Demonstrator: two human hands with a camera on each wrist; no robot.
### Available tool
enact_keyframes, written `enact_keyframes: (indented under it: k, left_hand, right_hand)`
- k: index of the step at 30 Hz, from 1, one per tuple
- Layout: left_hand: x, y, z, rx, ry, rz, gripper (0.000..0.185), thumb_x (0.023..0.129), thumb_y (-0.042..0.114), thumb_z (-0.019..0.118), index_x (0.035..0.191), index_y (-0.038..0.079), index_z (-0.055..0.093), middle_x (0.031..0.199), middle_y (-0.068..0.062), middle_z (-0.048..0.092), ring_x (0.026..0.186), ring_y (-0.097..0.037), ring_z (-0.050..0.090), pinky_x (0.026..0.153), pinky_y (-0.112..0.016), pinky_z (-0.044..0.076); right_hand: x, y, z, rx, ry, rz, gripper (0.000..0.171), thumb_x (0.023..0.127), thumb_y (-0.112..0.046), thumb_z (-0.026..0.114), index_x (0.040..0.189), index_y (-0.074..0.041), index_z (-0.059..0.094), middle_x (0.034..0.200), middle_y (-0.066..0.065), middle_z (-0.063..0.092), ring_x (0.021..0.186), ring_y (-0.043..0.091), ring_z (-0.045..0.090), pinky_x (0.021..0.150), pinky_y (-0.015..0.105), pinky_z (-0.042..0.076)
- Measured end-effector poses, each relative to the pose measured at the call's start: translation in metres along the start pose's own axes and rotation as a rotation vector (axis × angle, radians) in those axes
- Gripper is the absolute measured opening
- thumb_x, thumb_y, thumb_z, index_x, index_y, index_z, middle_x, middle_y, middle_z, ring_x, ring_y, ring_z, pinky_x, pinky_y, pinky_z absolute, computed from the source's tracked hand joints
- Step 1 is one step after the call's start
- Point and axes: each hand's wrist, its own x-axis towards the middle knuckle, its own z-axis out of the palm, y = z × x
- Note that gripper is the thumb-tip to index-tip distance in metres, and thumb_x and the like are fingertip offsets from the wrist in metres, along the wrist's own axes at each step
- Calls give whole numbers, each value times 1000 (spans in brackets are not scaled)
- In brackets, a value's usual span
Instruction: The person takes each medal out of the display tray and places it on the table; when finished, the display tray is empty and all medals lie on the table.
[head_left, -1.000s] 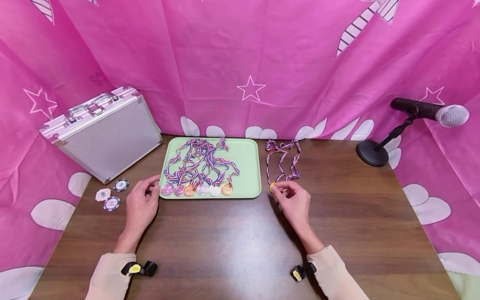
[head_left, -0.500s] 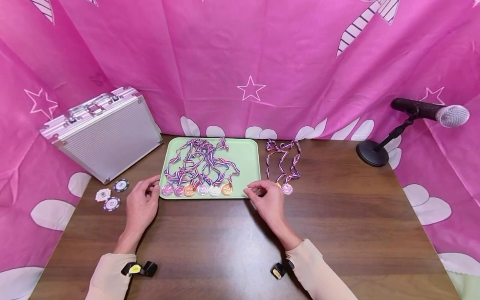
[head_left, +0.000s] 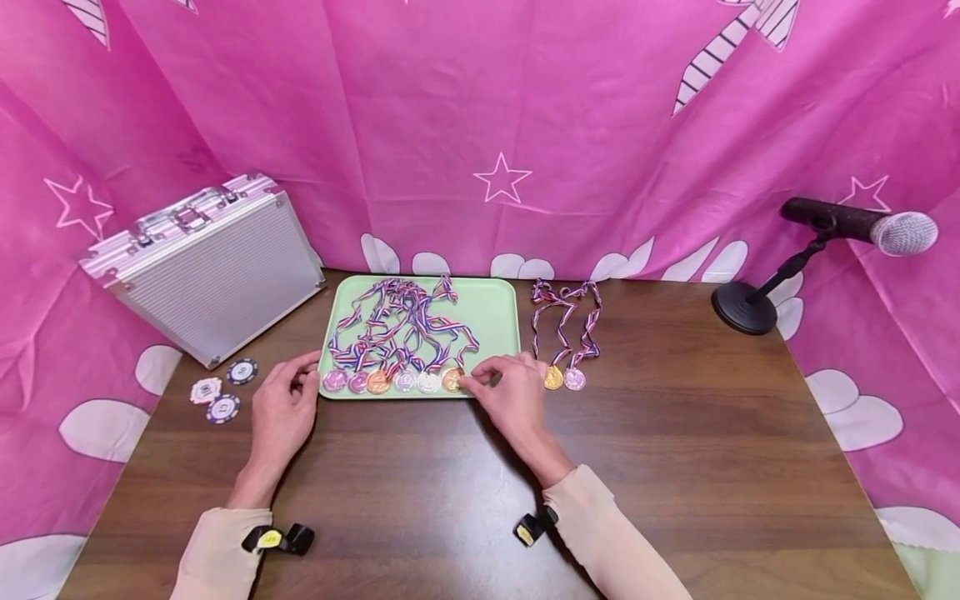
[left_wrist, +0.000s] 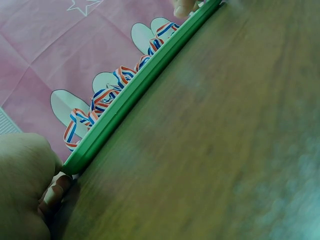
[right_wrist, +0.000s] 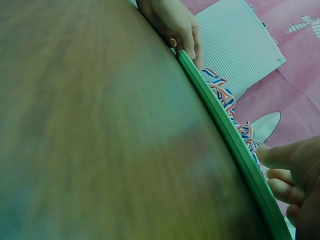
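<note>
My left hand holds the left edge of a green tray; the left wrist view also shows its fingers at the tray's corner. Several ribbon medals lie in a row along the tray's front, bronze, silver and pinkish in look. Over the tray's front right, my right hand has its thumb and fingertips at the rightmost bronze medal. Whether they pinch it cannot be seen; in the right wrist view the medal is hidden by the rim. Striped red, white and blue ribbons tangle behind the medals.
Right of the tray, a gold medal and a pinkish medal lie on the wooden table. A silver case and several poker chips are at left. A microphone stand stands at right.
My right hand has let go of the gold medal beside the tray and moved left to the bronze medal at the row's right end. The left hand stays at the tray's left edge.
</note>
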Motion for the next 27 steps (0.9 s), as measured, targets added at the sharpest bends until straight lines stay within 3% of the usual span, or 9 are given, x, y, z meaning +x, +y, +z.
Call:
enact_keyframes:
  k: [9,20,27]
  left_hand:
    - [1,-2,0,10,-3,0,30,107,8,67,134,6,79,111,-14,73,84,-13,54,72,-18,36]
    - [1,0,1,10,-3,7,30,107,7,66,135,6,79,111,-15,73,85,-18,55,72,-20,36]
    - [1,0,1,8,2,13,30,106,6,67,134,5,79,110,-15,73,84,-16,54,72,-20,36]
  right_hand:
    - [7,-5,9,-172,-32,2,39,72,-58,100,81,-23,84,70,-8,67,81,22,56,87,48,39]
    - [14,1,-14,-116,-66,25,16,82,-23,99,93,-16,90,73,-3,71,86,29,60,91,54,38]
    - [14,9,-21,-123,-79,42,23,83,-31,98,98,-16,90,75,-3,72,88,30,62,90,55,40]
